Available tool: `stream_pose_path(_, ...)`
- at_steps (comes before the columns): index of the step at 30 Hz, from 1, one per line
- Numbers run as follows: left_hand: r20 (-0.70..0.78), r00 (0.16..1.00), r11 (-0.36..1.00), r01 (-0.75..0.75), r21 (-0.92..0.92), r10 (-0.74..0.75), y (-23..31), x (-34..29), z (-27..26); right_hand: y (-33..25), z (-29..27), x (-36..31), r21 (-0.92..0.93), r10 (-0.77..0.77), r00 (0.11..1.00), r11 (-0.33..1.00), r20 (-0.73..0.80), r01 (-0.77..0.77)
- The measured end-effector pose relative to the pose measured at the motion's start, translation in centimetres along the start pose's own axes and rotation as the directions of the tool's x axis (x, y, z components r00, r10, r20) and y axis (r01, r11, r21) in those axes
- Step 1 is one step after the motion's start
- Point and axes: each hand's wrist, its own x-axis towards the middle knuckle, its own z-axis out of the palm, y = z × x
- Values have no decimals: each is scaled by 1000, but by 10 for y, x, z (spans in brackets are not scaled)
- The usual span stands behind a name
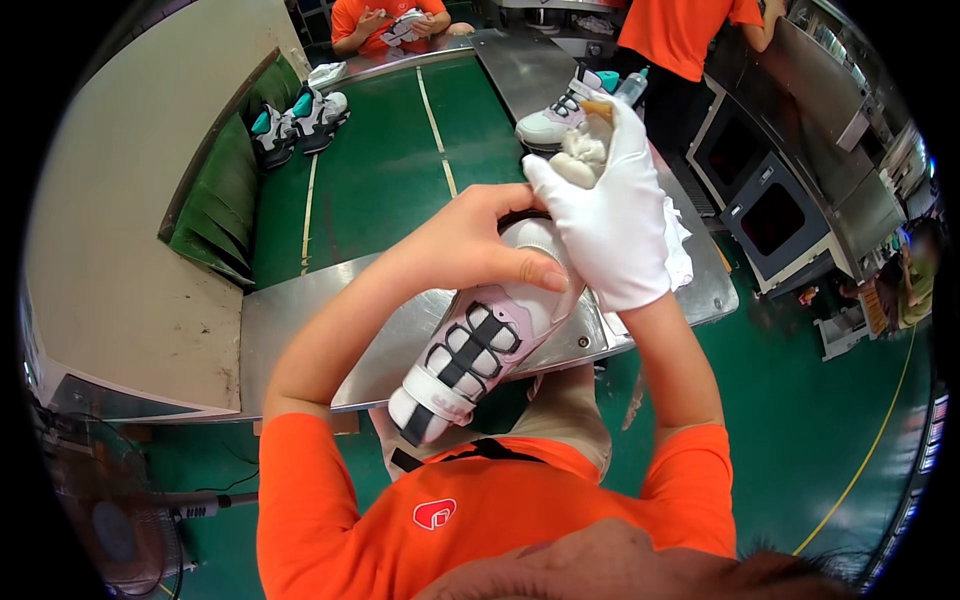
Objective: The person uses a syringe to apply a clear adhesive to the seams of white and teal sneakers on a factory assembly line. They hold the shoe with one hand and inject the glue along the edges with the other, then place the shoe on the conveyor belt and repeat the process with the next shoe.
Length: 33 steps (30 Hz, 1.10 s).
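A white and pale-pink shoe (475,345) with dark straps is held toe away, tilted over the near table edge. My bare left hand (465,240) is closed round its toe end, the thumb lying across the upper. In a white glove, my right hand (615,215) is closed on a crumpled whitish wad (583,150), close beside the toe. Whether the glove touches the shoe is hard to tell. Just beyond the glove stands another white shoe (548,128) with dark straps, and a clear bottle (632,86) shows above the fingers.
A green conveyor belt (385,150) with pale lines runs away between metal table edges (330,310). Dark-and-white shoes (300,120) rest at its left, beside green flaps (215,190). White cloth (678,250) lies right of my glove. Two people in orange work farther off; a fan stands lower left.
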Motion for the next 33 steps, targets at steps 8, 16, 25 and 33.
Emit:
stream_pose_path(8,-32,998,995,-53,-83,50,14,-29,-7,-3,-2,7,149,78,982,987,-171,-52)
stream_pose_path(16,-141,986,989,-106,-107,90,5,-49,-29,28,-48,-50,180,328,943,932,-54,-314)
stream_pose_path(25,-211,969,961,-175,-215,129,-26,-76,-61,91,-99,-120,22,693,684,699,227,-715)
stream_pose_path(33,-257,942,939,-274,-209,217,-37,-76,-63,42,-80,-102,605,233,872,642,430,-470)
